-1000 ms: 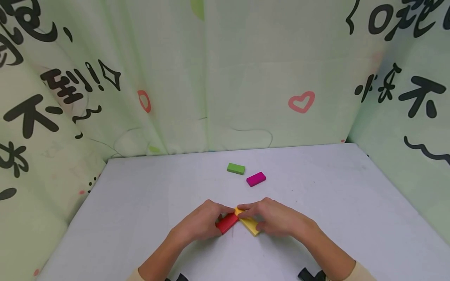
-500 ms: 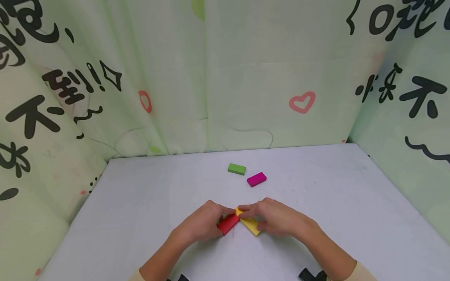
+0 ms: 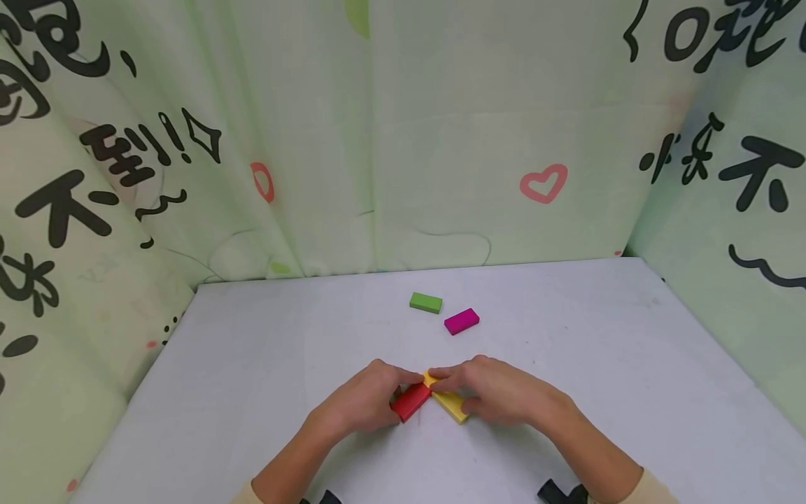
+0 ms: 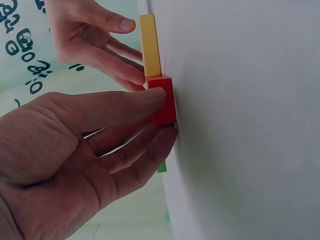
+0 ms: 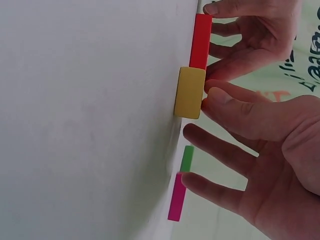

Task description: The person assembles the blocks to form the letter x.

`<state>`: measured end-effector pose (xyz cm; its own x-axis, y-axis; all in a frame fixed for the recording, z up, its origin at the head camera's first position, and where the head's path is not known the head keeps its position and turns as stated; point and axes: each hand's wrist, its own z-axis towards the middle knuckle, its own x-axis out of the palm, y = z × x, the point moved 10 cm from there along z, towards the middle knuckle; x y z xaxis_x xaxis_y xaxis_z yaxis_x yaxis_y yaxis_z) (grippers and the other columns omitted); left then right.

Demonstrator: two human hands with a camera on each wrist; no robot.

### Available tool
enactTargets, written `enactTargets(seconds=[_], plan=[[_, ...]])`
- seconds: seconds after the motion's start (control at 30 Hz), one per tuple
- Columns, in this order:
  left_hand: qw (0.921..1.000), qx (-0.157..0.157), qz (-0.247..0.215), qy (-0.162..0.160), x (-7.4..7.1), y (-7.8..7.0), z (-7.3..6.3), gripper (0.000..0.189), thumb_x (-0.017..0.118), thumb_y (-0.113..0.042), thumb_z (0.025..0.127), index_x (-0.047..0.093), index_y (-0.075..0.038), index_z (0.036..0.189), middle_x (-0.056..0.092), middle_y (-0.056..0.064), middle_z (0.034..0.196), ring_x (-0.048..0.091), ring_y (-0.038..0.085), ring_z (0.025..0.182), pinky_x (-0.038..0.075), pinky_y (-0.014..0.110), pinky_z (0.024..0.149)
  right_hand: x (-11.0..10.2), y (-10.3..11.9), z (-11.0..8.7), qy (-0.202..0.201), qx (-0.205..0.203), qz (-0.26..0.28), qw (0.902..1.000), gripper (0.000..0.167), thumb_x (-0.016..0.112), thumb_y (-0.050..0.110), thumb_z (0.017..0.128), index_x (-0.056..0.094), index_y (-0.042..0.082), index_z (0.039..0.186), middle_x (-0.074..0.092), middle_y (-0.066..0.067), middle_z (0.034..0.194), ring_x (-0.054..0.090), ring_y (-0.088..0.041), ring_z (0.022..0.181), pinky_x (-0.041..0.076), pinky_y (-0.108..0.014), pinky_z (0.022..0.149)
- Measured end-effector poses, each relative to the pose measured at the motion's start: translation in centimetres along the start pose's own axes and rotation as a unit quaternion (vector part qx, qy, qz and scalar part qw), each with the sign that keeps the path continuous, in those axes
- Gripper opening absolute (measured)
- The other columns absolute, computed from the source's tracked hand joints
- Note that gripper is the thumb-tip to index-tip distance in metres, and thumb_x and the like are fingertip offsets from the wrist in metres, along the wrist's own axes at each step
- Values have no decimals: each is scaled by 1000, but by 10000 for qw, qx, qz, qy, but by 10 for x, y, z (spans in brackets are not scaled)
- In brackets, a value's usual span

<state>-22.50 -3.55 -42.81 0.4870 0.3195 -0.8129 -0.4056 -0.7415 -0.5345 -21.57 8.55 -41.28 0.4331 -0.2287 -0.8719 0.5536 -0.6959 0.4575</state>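
My left hand (image 3: 368,397) pinches a red rectangular block (image 3: 411,402) between thumb and fingers on the white table. Opposite it, my right hand (image 3: 497,388) holds a yellow rectangular block (image 3: 450,406), its thumb near the close end and its index finger toward the far end. The two blocks meet at an angle, their far ends together and their near ends spread apart. In the left wrist view, the red block (image 4: 163,102) sits right against the yellow block (image 4: 150,45). Fingers cover part of the yellow block's far end in the head view.
Farther back on the white table (image 3: 264,336) lie a green block (image 3: 426,302) and a magenta block (image 3: 462,321), close to each other. A pale green curtain (image 3: 441,140) with black lettering and heart outlines hangs behind the table and along both sides.
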Motion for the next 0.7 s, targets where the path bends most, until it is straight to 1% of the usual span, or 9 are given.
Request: enactTargets(seconds=[0.07, 0.17, 0.23, 0.33, 0.4, 0.47, 0.53, 0.63, 0.7], plan=[[10000, -10, 60, 57, 0, 0, -1, 60, 78, 1, 85, 66, -17, 141, 69, -7, 98, 58, 6, 82, 53, 17, 71, -1, 0, 0, -7, -24, -37, 10000, 53, 74, 3, 92, 68, 22, 141, 60, 3, 151, 61, -29, 135, 54, -47, 106], [9997, 52, 168, 160, 0, 0, -3, 61, 74, 4, 86, 66, -18, 142, 71, -6, 115, 60, 6, 91, 55, 19, 79, -4, -1, -1, -62, -50, -70, 9999, 49, 74, 5, 94, 68, 20, 140, 60, 0, 151, 60, -30, 136, 53, -49, 106], [9994, 119, 236, 203, -1, -1, -3, 58, 71, 3, 88, 66, -19, 142, 71, -6, 125, 62, 8, 98, 57, 22, 86, -7, -1, -1, -133, -46, -90, 9999, 47, 73, 6, 94, 69, 19, 139, 61, -2, 150, 60, -31, 136, 54, -49, 106], [9990, 253, 339, 158, -3, -1, -3, 50, 68, -1, 93, 67, -18, 140, 69, -3, 133, 65, 14, 114, 58, 28, 96, -12, -3, -1, -273, 14, -127, 9995, 43, 74, 6, 94, 72, 20, 135, 64, -5, 146, 61, -32, 134, 55, -50, 104], [9985, 344, 426, 83, -5, -2, -3, 45, 66, -4, 97, 67, -18, 140, 67, -2, 139, 63, 18, 127, 56, 34, 103, -15, -5, -2, -374, 63, -188, 9991, 41, 74, 6, 94, 73, 19, 133, 65, -6, 144, 62, -33, 133, 55, -52, 104], [9979, 463, 450, 28, -6, -3, -3, 42, 63, -6, 100, 67, -19, 140, 64, -1, 146, 58, 21, 137, 53, 38, 109, -17, -6, -2, -459, 87, -259, 9986, 39, 74, 7, 94, 74, 18, 131, 66, -7, 142, 62, -33, 131, 55, -53, 104], [9975, 546, 448, 54, -6, -4, -3, 43, 61, -7, 102, 65, -21, 143, 57, -1, 154, 53, 23, 143, 50, 42, 113, -19, -7, -3, -532, 102, -324, 9980, 38, 74, 7, 94, 74, 17, 131, 67, -7, 141, 63, -33, 130, 55, -53, 103], [9967, 643, 470, 182, -3, -5, -3, 47, 60, -10, 103, 60, -23, 148, 47, -4, 163, 48, 23, 148, 47, 43, 116, -21, -10, -3, -605, 110, -402, 9973, 37, 74, 7, 94, 74, 15, 130, 67, -7, 140, 63, -33, 129, 55, -53, 103], [9956, 685, 568, 281, 0, -5, -4, 49, 59, -12, 105, 56, -24, 152, 41, -6, 166, 46, 23, 150, 45, 43, 117, -22, -11, -3, -639, 127, -452, 9969, 37, 74, 7, 94, 74, 14, 130, 67, -7, 140, 63, -33, 130, 55, -54, 103]])
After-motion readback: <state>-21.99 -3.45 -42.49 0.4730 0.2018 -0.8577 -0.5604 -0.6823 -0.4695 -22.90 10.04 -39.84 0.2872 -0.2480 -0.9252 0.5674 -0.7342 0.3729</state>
